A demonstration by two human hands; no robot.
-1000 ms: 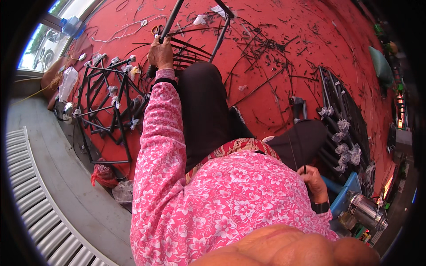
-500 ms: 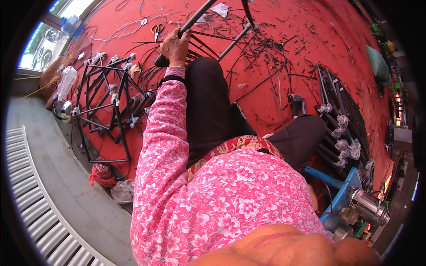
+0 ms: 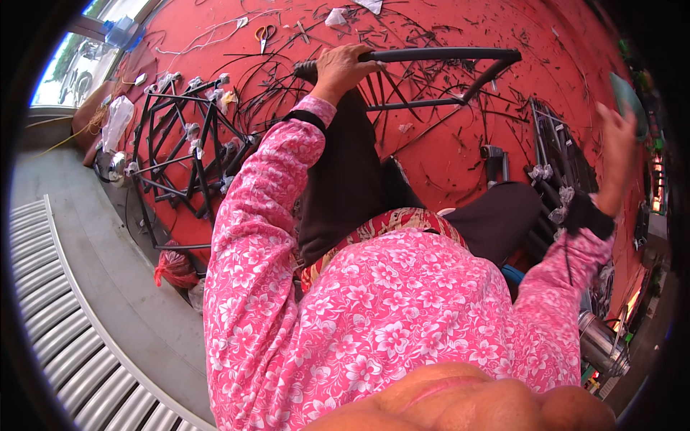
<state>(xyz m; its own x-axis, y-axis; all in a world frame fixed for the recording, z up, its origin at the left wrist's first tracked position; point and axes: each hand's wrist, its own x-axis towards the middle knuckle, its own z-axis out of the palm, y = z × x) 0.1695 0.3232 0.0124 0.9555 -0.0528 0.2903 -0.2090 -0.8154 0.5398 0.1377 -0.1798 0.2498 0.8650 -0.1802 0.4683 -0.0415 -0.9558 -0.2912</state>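
Observation:
My left hand [image 3: 343, 70] is closed around the top tube of a black tubular frame [image 3: 445, 54], which looks like a bicycle frame. It is held above my bent knee, with the long tube running to the right and a second tube [image 3: 413, 105] below it. My right hand [image 3: 617, 147] is raised at the far right, slightly blurred, its fingers apart and nothing visible in it. Nearest to it are a green rounded thing [image 3: 628, 100] and a pile of black tubular frames [image 3: 557, 151] with clear plastic wrapped on their ends.
More black frames [image 3: 180, 154] stand at the left. Orange-handled scissors [image 3: 264, 34], dark strips and scraps litter the red floor [image 3: 431, 154]. A dark power tool [image 3: 494, 164] lies before my right knee. A roller conveyor [image 3: 72, 294] runs at lower left; a metal cylinder [image 3: 602, 345] is at right.
The held frame has swung round, so its long tube now points right rather than up and away. My left hand has shifted slightly right. My right arm has come into view, raised and outstretched.

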